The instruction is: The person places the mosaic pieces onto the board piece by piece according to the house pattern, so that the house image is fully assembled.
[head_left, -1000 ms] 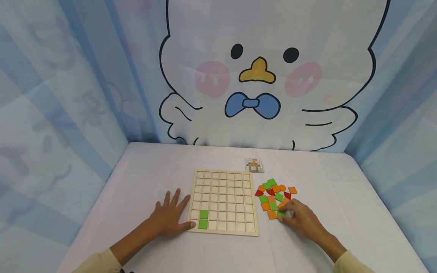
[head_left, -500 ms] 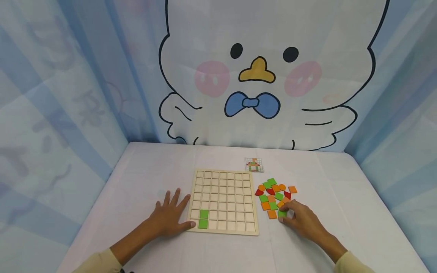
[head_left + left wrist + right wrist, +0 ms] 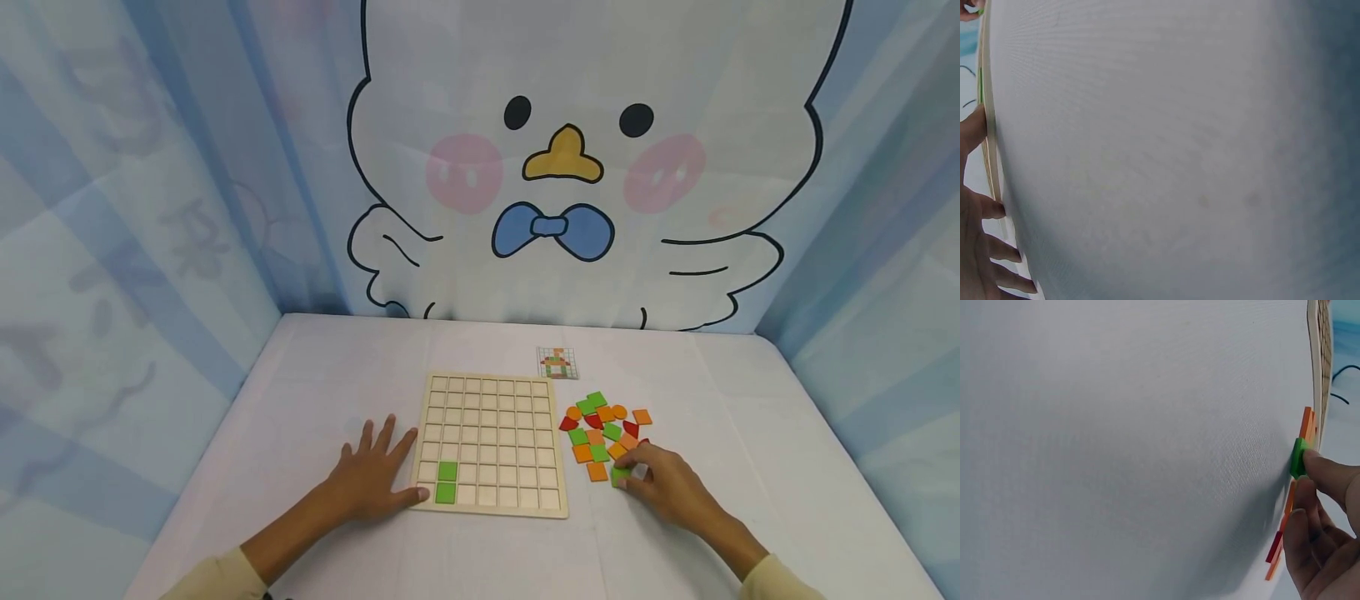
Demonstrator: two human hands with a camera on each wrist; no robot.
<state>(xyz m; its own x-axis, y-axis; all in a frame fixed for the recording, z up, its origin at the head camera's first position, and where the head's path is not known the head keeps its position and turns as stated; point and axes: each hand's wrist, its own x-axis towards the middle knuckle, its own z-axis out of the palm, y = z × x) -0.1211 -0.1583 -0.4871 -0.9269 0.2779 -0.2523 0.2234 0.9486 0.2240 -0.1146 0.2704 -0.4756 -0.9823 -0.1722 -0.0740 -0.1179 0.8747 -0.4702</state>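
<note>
One left hand (image 3: 371, 483) is lying with straight, spread fingers, its thumb touching the left edge of one wooden board (image 3: 487, 433). Two green squares (image 3: 447, 471) are sitting in the board's near left part. One picture card (image 3: 557, 363) is lying just beyond the far right corner. Right of the board, two orange discs (image 3: 619, 412), five green tiles (image 3: 612, 432) and several red (image 3: 593, 422) and orange pieces (image 3: 582, 453) are lying loosely; nearest, the right hand (image 3: 667, 487) is pinching one green piece (image 3: 1297, 458). White table (image 3: 787, 467) is stretching to the right edge.
</note>
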